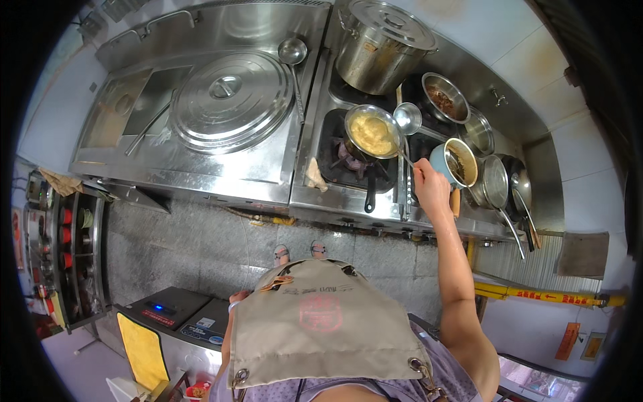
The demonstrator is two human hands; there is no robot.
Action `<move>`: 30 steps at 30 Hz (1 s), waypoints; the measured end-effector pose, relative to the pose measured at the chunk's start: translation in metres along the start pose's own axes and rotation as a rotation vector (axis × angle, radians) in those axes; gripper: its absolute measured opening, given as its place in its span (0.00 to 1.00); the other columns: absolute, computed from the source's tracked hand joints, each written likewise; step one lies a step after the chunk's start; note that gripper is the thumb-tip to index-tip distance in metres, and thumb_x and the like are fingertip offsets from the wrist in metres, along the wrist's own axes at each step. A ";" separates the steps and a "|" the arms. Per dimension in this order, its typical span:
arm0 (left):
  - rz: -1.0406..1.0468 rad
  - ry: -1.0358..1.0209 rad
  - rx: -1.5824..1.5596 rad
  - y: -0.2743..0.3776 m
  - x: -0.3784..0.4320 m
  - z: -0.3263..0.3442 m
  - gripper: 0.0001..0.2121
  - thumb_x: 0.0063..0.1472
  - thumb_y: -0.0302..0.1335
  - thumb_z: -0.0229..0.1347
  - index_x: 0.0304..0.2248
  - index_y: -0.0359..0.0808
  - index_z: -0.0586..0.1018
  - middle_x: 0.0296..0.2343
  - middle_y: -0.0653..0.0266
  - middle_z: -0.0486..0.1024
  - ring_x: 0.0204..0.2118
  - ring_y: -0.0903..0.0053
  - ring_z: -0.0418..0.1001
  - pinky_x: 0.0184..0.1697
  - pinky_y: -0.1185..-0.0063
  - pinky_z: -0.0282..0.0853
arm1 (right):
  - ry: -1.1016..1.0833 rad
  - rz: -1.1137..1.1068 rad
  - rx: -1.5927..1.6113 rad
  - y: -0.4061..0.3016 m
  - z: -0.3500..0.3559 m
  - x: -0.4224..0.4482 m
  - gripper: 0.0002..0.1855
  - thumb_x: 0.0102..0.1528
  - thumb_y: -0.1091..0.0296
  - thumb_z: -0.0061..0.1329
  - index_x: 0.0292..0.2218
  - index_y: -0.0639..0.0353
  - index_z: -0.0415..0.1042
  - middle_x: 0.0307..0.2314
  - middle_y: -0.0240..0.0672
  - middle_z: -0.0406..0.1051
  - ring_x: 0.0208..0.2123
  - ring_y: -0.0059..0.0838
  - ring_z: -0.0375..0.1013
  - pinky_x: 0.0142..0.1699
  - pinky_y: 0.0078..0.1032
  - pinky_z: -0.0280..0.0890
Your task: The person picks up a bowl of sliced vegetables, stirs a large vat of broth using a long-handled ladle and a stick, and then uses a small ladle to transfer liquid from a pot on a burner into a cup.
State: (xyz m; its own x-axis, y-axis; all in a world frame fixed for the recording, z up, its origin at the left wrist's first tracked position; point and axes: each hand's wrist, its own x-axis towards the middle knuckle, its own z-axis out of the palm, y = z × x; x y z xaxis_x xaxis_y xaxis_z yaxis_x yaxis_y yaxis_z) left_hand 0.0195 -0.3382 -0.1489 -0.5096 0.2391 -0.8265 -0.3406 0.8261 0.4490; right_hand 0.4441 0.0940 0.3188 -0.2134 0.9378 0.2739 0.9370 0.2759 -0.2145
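Note:
My right hand grips the thin metal handle of a ladle. The ladle's bowl rests in a thick yellow mixture inside a steel bowl. That bowl sits over a saucepan with a black handle, on a gas burner. Just right of my right hand stands a light-blue pot with a wooden handle, a utensil and brown residue inside. My left hand hangs low beside the apron; only a small part shows, its fingers hidden.
A tall lidded stockpot stands behind the burner. To its right are a steel bowl of dark brown food and a strainer. An empty ladle lies nearby. A large round lid covers the left counter; a cloth lies near the burner.

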 end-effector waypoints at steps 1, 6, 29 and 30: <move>-0.010 0.004 -0.045 -0.002 0.000 -0.005 0.07 0.50 0.21 0.54 0.30 0.28 0.76 0.25 0.51 0.77 0.24 0.69 0.75 0.25 0.72 0.72 | -0.006 -0.012 0.023 0.005 0.009 0.007 0.03 0.54 0.67 0.43 0.30 0.53 0.66 0.17 0.46 0.68 0.22 0.52 0.69 0.26 0.43 0.61; -0.188 0.032 -0.314 0.073 -0.066 0.003 0.08 0.56 0.27 0.50 0.33 0.32 0.77 0.24 0.55 0.77 0.20 0.71 0.74 0.18 0.75 0.66 | -0.063 0.119 0.095 -0.030 -0.027 0.000 0.08 0.57 0.66 0.38 0.34 0.57 0.68 0.23 0.50 0.67 0.27 0.49 0.69 0.30 0.35 0.61; -0.029 0.008 0.105 0.023 -0.043 -0.008 0.08 0.52 0.25 0.52 0.30 0.29 0.77 0.22 0.54 0.76 0.21 0.71 0.74 0.22 0.74 0.70 | 0.002 -0.154 -0.068 0.008 -0.039 0.019 0.04 0.53 0.64 0.45 0.29 0.51 0.68 0.17 0.44 0.69 0.21 0.49 0.69 0.26 0.42 0.61; -0.028 0.018 0.091 0.005 -0.036 -0.011 0.08 0.52 0.24 0.52 0.30 0.28 0.77 0.22 0.54 0.76 0.21 0.71 0.74 0.22 0.74 0.70 | 0.007 -0.190 -0.080 0.007 -0.039 0.023 0.03 0.53 0.65 0.46 0.29 0.51 0.68 0.16 0.43 0.68 0.21 0.47 0.69 0.25 0.41 0.61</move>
State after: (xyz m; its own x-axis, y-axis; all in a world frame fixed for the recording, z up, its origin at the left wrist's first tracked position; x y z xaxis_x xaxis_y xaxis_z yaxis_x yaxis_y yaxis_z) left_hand 0.0277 -0.3486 -0.1132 -0.5151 0.2067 -0.8319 -0.2826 0.8753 0.3924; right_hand 0.4567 0.1096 0.3604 -0.3870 0.8687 0.3093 0.8990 0.4300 -0.0830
